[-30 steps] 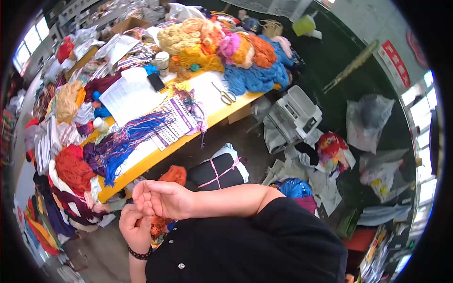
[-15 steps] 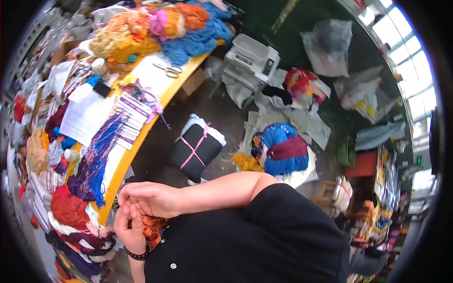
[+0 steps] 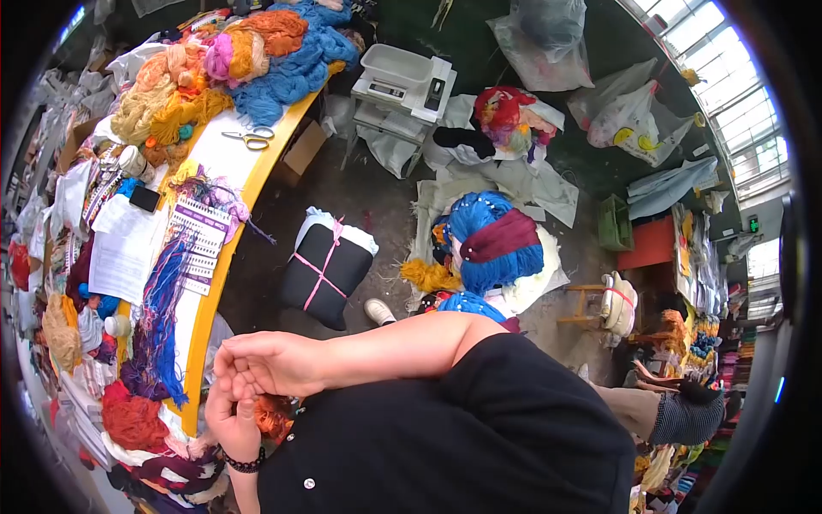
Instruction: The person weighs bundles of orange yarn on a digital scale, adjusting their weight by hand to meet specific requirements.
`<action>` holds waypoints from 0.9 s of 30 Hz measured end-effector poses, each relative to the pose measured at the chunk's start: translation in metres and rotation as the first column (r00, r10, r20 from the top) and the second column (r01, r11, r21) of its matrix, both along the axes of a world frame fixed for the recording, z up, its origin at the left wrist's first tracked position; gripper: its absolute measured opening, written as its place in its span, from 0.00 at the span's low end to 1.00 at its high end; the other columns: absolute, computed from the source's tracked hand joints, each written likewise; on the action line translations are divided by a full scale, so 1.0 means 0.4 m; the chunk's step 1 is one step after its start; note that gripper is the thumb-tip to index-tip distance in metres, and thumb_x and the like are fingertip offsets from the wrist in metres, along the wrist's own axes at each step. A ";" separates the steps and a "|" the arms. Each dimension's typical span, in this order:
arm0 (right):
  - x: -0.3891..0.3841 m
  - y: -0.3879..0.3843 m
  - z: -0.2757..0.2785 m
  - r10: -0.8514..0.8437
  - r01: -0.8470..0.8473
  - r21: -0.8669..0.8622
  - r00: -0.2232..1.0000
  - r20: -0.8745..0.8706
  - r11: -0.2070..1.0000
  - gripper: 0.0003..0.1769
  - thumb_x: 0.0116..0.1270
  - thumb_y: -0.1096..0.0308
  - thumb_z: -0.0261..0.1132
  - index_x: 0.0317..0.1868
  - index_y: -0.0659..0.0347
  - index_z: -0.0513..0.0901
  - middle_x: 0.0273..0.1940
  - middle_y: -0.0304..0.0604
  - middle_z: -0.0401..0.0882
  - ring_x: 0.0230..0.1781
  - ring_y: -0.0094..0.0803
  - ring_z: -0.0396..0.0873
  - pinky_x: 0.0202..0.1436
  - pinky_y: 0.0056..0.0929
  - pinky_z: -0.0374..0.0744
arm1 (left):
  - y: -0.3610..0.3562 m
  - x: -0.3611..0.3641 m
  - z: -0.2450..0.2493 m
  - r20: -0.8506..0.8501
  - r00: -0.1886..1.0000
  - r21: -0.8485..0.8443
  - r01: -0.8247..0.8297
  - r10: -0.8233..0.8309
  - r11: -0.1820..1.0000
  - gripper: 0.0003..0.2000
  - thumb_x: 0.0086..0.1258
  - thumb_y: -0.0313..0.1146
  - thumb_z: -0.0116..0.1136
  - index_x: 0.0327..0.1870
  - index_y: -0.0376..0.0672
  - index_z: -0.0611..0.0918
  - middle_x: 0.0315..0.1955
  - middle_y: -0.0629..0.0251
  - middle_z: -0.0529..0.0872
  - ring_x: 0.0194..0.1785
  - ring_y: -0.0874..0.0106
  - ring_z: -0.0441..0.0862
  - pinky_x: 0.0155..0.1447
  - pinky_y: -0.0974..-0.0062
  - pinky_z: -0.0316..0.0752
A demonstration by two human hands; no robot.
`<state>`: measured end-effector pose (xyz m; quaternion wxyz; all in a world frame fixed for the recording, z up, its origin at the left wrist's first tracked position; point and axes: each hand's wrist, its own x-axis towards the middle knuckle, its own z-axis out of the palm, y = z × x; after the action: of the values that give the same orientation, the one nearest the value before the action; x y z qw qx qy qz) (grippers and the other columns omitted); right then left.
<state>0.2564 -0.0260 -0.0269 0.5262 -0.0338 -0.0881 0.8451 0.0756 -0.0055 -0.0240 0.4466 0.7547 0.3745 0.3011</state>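
My right hand [image 3: 270, 364] reaches in from the right with its fingers curled and pressed together. Just below it is my left hand [image 3: 235, 427], wearing a dark beaded bracelet [image 3: 247, 463], its fingers bent and its thumb up. The fingertips of both hands meet near the table's yellow edge; I cannot tell what is pinched between them. Bright orange yarn [image 3: 274, 416] shows between my hands and my black shirt [image 3: 445, 428]. Close by, red-orange yarn [image 3: 134, 416] and blue and purple threads [image 3: 168, 317] lie on the table [image 3: 224, 158].
The table also bears scissors [image 3: 250, 137], a printed card [image 3: 201, 236], a paper sheet [image 3: 128, 257], a phone [image 3: 145, 199] and heaped yarn [image 3: 282, 73]. On the floor are a tied black bundle [image 3: 321, 274] and blue yarn [image 3: 497, 240]. Another person [image 3: 685, 418] is at the right.
The view has shifted, so the table and floor items appear further left. A white shoe and another person's leg now show more. My hands keep the same pose.
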 end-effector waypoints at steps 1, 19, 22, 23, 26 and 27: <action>0.016 -0.002 -0.005 0.007 -0.006 0.024 1.000 -0.018 1.000 0.17 0.75 0.56 0.50 0.43 0.64 0.75 0.39 0.41 0.78 0.37 0.23 0.78 0.45 0.21 0.76 | -0.001 0.014 0.003 -0.010 1.000 -0.004 0.019 -0.019 1.000 0.21 0.70 0.48 0.57 0.36 0.32 0.78 0.34 0.59 0.80 0.38 0.68 0.77 0.45 0.72 0.71; 0.441 -0.093 0.090 -0.189 0.050 0.370 0.917 0.351 0.928 0.28 0.67 0.51 0.59 0.55 0.65 0.70 0.62 0.49 0.66 0.63 0.38 0.67 0.69 0.39 0.61 | -0.034 0.424 0.071 0.215 0.977 -0.060 0.005 0.008 0.998 0.09 0.66 0.32 0.61 0.32 0.35 0.81 0.26 0.63 0.80 0.30 0.72 0.77 0.36 0.77 0.69; 0.506 -0.089 0.149 -0.677 -0.256 0.801 0.432 0.596 0.542 0.24 0.61 0.59 0.66 0.53 0.65 0.74 0.56 0.51 0.74 0.61 0.43 0.72 0.69 0.47 0.62 | -0.022 0.414 0.091 0.174 0.985 -0.046 0.008 0.000 0.999 0.04 0.67 0.25 0.58 0.36 0.35 0.83 0.28 0.64 0.81 0.33 0.74 0.79 0.39 0.79 0.71; 0.511 -0.091 0.169 -0.864 -0.405 0.848 0.218 0.454 0.343 0.22 0.58 0.59 0.69 0.48 0.64 0.77 0.51 0.51 0.77 0.56 0.47 0.76 0.68 0.50 0.65 | -0.018 0.406 0.099 0.151 0.989 -0.084 0.020 -0.007 0.996 0.05 0.67 0.24 0.56 0.38 0.35 0.84 0.29 0.65 0.82 0.34 0.75 0.79 0.41 0.78 0.72; 0.501 -0.100 0.188 -0.993 -0.717 0.697 0.096 0.070 -0.020 0.23 0.60 0.54 0.66 0.41 0.68 0.78 0.42 0.50 0.77 0.51 0.46 0.77 0.68 0.51 0.66 | -0.010 0.384 0.108 0.219 0.975 -0.232 0.091 -0.039 0.968 0.07 0.68 0.25 0.56 0.42 0.34 0.83 0.31 0.66 0.82 0.36 0.78 0.79 0.42 0.80 0.71; 0.490 -0.105 0.181 -0.994 -0.770 0.632 0.103 -0.017 -0.091 0.22 0.60 0.54 0.64 0.40 0.70 0.78 0.38 0.50 0.77 0.49 0.46 0.77 0.70 0.51 0.64 | -0.008 0.381 0.115 0.217 0.975 -0.236 0.095 -0.043 0.967 0.07 0.68 0.25 0.56 0.42 0.34 0.83 0.31 0.66 0.82 0.36 0.78 0.79 0.42 0.80 0.71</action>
<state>0.4525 -0.0678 0.0454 0.2915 -0.1906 -0.9374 0.0018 0.2280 -0.0089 0.0222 0.5835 0.6706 0.3327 0.3149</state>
